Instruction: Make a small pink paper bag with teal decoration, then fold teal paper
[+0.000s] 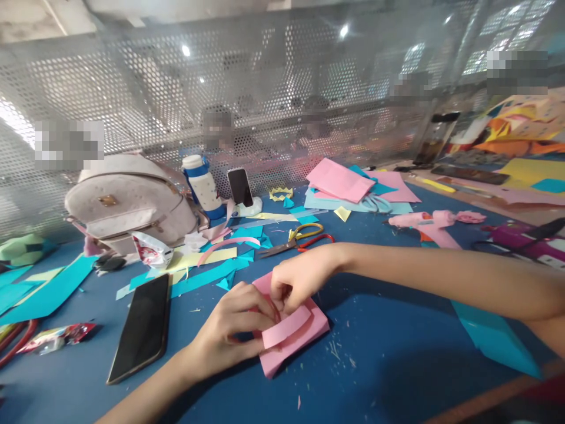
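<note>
A folded piece of pink paper point(293, 347) lies on the blue table, with a curved pink paper strip point(286, 328) standing up from its top. My left hand point(236, 324) is closed on the strip's left end, thumb low and fingers bent over it. From above, my right hand point(302, 280) reaches in with curled fingers, pressing at the inner side of the strip. Its fingertips are partly hidden, so I cannot make out what they pinch. Scissors point(293, 241) with yellow and red handles rest open just beyond my hands.
A black phone point(140, 327) lies left of my hands. Behind stand a pale backpack point(128, 200), a bottle point(203, 185) and an upright phone point(241, 187). Pink sheets point(339, 179) and a pink glue gun point(424, 222) lie to the right. Blue paper scraps point(207, 281) are scattered about.
</note>
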Demonstrator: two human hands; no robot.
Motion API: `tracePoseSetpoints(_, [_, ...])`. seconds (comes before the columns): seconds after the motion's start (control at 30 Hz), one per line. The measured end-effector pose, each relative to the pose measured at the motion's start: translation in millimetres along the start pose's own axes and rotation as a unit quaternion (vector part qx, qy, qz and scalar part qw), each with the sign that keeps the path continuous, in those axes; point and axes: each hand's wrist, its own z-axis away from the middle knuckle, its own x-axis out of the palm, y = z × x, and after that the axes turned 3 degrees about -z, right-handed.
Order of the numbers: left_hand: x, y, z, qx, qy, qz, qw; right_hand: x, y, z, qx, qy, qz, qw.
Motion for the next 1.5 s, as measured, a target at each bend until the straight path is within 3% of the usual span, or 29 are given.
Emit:
tracePoseSetpoints(0.23, [1.7, 0, -2, 0.004, -0.012, 0.002, 1.0, 6, -21, 6, 0.047, 0.076, 0.101, 0.991])
tracePoseSetpoints(0.4, [0.7, 0, -3, -0.009, -0.033, 0.015, 0.999, 13, -15, 17, -0.007, 0.1, 0.043, 0.994])
tracePoseSetpoints(0.6, [-4.6, 0, 0, -0.042, -0.064, 0.034, 0.996, 30, 0, 42, -0.054, 0.187, -0.031, 0.98])
tracePoseSetpoints(0.73, [-6.1, 1, 2, -0.069, -0.086, 0.051, 0.993, 45, 10, 53, -0.044, 0.232, -0.055, 0.97])
tracePoseSetpoints(0.9, [-2.5, 3, 2, -0.095, -0.069, 0.062, 0.991, 60, 22, 52, -0.034, 0.277, -0.088, 0.956])
tracePoseSetpoints(1.17, [1.6, 4, 3, -0.128, -0.046, 0.085, 0.987, 67, 30, 54, -0.06, 0.301, -0.13, 0.943])
tracePoseSetpoints(1.5, [8.9, -11, 11, -0.083, -0.027, 0.065, 0.994, 72, 32, 52, -0.032, 0.322, -0.155, 0.934])
